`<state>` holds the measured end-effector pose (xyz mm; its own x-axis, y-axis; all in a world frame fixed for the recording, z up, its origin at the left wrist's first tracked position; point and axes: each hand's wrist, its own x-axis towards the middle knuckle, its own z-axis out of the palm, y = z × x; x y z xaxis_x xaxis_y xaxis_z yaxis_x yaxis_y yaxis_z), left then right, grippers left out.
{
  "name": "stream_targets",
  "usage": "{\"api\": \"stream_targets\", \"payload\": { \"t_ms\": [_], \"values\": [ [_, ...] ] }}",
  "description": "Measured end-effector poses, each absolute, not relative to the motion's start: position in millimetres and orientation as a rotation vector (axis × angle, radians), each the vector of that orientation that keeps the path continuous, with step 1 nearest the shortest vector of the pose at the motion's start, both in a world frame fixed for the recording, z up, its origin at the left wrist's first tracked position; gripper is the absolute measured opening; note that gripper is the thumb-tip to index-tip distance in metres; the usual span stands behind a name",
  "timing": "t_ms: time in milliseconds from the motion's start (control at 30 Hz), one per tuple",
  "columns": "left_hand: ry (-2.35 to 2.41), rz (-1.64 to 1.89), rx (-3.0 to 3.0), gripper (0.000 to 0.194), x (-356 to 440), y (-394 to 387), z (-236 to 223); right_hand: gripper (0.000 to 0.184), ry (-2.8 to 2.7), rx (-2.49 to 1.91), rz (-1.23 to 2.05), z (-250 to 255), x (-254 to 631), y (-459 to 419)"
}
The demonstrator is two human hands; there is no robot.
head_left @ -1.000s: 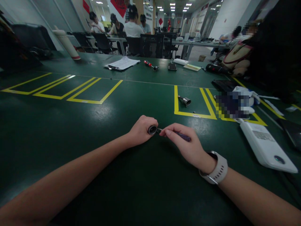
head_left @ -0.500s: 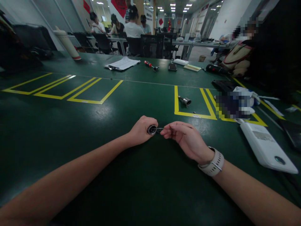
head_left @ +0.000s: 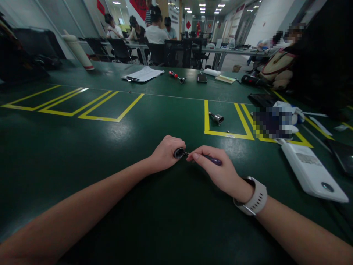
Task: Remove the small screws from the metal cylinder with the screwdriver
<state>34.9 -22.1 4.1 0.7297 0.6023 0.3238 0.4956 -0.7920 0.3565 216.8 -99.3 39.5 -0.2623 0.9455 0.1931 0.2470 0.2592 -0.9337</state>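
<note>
My left hand [head_left: 167, 152] is closed around a round metal part with a dark hollow end [head_left: 179, 153], which faces me. In my right hand [head_left: 213, 165] is a slim screwdriver with a dark purple handle [head_left: 213, 160], gripped between thumb and fingers. Its thin tip points left and meets or nearly meets a small bit [head_left: 186, 154] at the right side of the metal part; exact contact is too small to tell. A similar metal fitting [head_left: 217, 118] lies beyond my right hand inside a yellow taped box, with a tiny dark piece [head_left: 227, 131] close by.
On the green table [head_left: 165, 121] are a clipboard with papers [head_left: 145, 74], a red-handled tool [head_left: 176, 76], a phone [head_left: 202, 78] and a white power bank [head_left: 314, 171] at right. A pale tumbler [head_left: 78, 51] stands far left. Several people sit beyond.
My right hand has turned, so the screwdriver handle now shows across its palm side. The thin tip has moved from across the part's opening to its right edge. My left hand stays nearly still.
</note>
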Motion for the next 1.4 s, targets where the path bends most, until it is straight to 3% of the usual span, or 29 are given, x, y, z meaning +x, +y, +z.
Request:
{"api": "stream_targets", "payload": {
  "t_ms": [367,667,967,1400],
  "values": [
    [0.865,0.695,2.624,0.009,35.7,-21.7,5.6,0.019,-0.934,-0.904,1.722,23.9,224.3,-84.3],
    [0.896,0.648,2.645,0.006,33.5,-20.9,4.2,0.015,-1.257,-0.955,1.444,29.9,221.6,-90.2],
    [0.905,0.640,2.658,0.007,35.0,-21.9,5.8,0.016,-0.943,-0.906,1.741,17.0,224.6,-80.7],
    [0.908,0.655,2.668,0.008,34.5,-20.6,4.9,0.016,-0.881,-0.915,1.780,20.0,226.3,-79.8]
  ]
}}
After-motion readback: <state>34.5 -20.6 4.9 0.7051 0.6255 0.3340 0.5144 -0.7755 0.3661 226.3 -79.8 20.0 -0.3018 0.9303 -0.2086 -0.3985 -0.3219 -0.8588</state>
